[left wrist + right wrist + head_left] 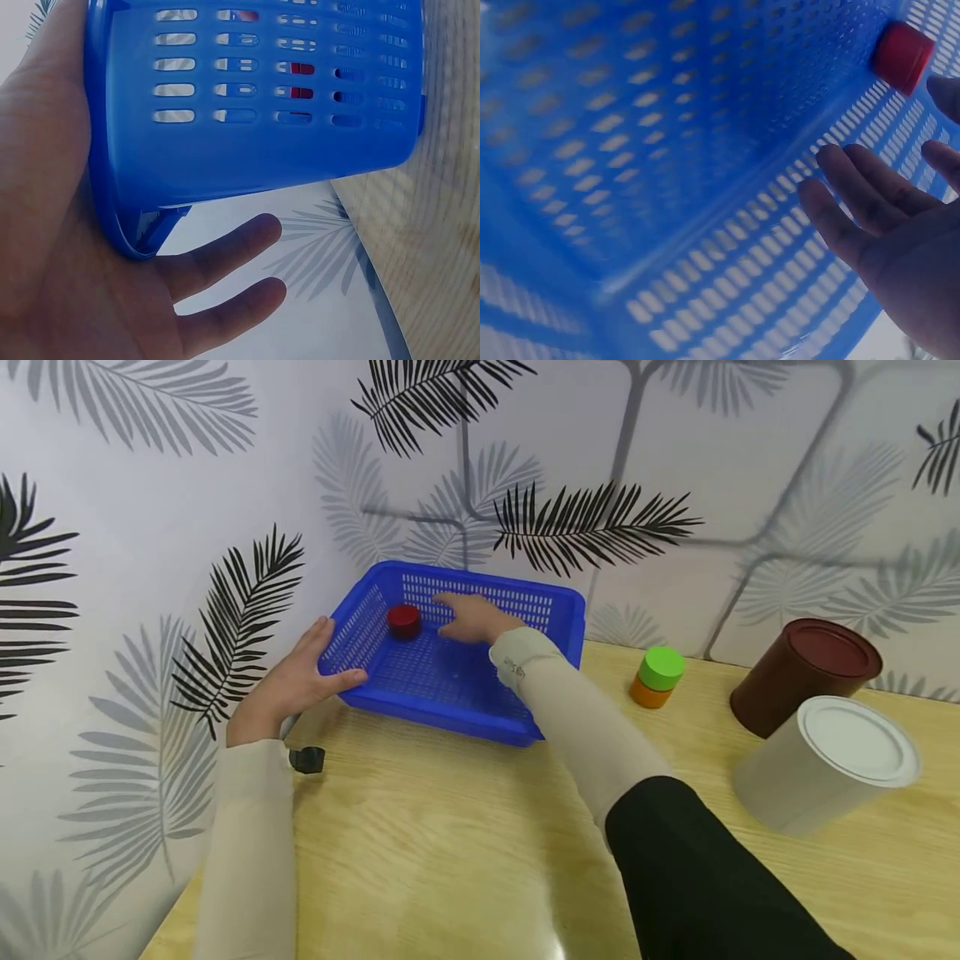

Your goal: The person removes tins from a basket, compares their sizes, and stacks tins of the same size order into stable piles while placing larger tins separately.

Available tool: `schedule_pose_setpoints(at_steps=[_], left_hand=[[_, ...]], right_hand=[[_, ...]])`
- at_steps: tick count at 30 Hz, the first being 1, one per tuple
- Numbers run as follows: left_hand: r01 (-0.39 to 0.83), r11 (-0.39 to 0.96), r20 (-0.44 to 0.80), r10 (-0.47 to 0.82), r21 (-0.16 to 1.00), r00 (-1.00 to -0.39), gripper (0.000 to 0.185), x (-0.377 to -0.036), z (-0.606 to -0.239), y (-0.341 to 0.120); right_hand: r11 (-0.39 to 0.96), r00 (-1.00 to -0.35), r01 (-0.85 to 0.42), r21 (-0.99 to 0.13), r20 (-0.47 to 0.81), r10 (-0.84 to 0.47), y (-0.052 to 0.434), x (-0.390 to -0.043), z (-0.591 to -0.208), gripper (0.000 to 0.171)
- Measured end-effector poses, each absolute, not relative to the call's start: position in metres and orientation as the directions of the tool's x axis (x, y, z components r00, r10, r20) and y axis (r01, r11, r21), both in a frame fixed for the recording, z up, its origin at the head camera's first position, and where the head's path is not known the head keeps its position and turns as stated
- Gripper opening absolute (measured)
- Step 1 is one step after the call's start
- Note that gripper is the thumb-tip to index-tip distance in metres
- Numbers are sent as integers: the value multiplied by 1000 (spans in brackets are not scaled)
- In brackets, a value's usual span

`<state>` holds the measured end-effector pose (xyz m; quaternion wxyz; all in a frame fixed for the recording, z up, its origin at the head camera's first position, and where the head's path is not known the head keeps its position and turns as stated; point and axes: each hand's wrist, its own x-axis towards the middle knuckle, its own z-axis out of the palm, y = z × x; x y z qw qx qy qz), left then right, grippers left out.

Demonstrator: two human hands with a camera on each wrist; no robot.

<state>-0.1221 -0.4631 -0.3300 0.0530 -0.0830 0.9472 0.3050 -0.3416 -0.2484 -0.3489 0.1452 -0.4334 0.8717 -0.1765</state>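
A blue plastic basket (pixel 442 714) with slotted walls stands on the table against the patterned wall. Inside its far left corner sits a small round red container (pixel 404 622), also visible in the right wrist view as a red cylinder (pixel 903 58). My left hand (pixel 288 683) rests against the basket's left rim, its thumb and fingers spread; the left wrist view shows the rim (pixel 100 142) against the palm. Reaching over the basket, my right hand (pixel 474 618) has its fingers extended toward the red container, with a gap between them and nothing held.
To the right of the basket stands a small jar (pixel 657 677) with a green top and orange base. Farther right are a brown canister (pixel 804 672) and a white canister (pixel 825 768). Leaf-patterned wall (pixel 570 410) borders the wooden table (pixel 420 843) behind and at left.
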Motion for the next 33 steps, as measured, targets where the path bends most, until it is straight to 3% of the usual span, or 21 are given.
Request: schedule_pose_setpoints(at_steps=[6,9,17,25,29,33], left_hand=[[-193,808,-156,-127,557,-980,119,-128,-330,-461],[-197,808,-162,-127,555,-979,118,-125,-331,-461],[-205,814,-175,-129,544,-976,119,-126,-329,-458],[-212,806,-203,-117,552,-972,117,-126,-329,-454],[-203,809,-204,-105,552,-973,115,-127,-328,-455],[-194,814,-207,-93,548,-974,113,-126,-328,-456]], right_hand=[[546,-529,-711,-443,-175,-830,-274,-337,-350,83],[549,-505,-716,-432,-222,-834,-282,-326,-351,84],[549,-538,-739,-391,-150,-830,-279,-322,-348,40],[525,-494,-792,-312,-176,-851,-264,-315,-340,21],[497,-446,-777,-386,-220,-868,-248,-310,-318,13],[452,-446,-723,-523,-148,-883,-221,-307,-289,10]])
